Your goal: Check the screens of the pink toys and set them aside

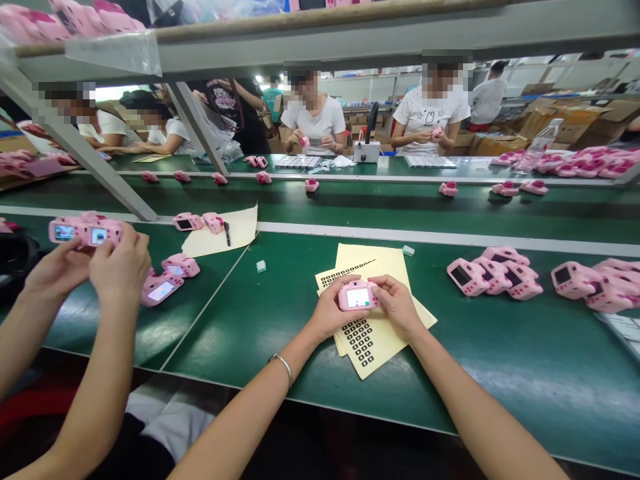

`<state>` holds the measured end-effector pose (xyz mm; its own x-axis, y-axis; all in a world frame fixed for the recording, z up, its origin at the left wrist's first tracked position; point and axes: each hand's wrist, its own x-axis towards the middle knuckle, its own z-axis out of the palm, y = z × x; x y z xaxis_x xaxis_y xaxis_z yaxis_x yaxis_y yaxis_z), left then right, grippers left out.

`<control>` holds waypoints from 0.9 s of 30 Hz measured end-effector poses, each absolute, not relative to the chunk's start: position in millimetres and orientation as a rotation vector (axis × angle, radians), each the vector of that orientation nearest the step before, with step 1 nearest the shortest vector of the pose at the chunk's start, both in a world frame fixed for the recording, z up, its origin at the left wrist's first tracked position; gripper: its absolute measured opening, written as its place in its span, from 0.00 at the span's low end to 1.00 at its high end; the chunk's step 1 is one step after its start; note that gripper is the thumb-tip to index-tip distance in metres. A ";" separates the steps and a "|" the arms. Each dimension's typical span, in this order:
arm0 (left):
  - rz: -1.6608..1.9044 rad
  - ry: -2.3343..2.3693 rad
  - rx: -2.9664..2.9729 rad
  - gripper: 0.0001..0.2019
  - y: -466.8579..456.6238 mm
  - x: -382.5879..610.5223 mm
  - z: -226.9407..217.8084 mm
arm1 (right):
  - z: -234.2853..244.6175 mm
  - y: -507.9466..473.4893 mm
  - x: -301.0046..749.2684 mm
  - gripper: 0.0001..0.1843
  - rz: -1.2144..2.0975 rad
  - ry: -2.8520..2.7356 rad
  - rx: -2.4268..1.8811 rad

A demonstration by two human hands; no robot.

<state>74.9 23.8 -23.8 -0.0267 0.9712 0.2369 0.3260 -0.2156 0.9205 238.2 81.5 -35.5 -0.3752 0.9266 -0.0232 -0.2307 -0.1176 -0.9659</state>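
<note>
My left hand [333,308] and my right hand [397,305] pinch a pink toy camera [358,295] from both sides, its lit screen facing me. The camera is held just above cream sheets of black square stickers [361,340], which lie on the green workbench [505,373]. Both forearms rest toward the bench's near edge. A row of pink toy cameras [493,273] lies face up to the right of my right hand, with more in a heap [595,283] beyond it.
To my left, a co-worker's hands [95,257] hold pink cameras, with more cameras [163,283] beside them. A cream sheet [225,233] holds a pen and cameras. A green conveyor belt [380,207] carries pink items behind a metal frame [320,40]. Co-workers sit beyond it.
</note>
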 end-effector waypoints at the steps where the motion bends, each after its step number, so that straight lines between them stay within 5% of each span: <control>1: 1.258 1.379 1.593 0.34 23.9 75.0 -23.6 | -33.5 81.5 238.8 0.26 1.648 -1.259 -0.868; 7: 1.304 1.370 1.518 0.33 27.5 75.6 -25.7 | -23.6 73.6 257.0 0.26 1.447 -1.363 -1.047; 12: 1.337 1.378 1.461 0.32 30.4 76.5 -28.4 | -32.2 42.3 275.5 0.09 1.056 -1.972 -1.187; 16: 1.335 1.366 1.480 0.32 30.8 77.8 -28.8 | -35.0 26.9 272.3 0.06 0.831 -2.233 -1.258; 27: 1.317 1.413 1.581 0.31 34.8 75.3 -23.8 | -10.9 42.1 271.3 0.07 0.885 -2.358 -1.181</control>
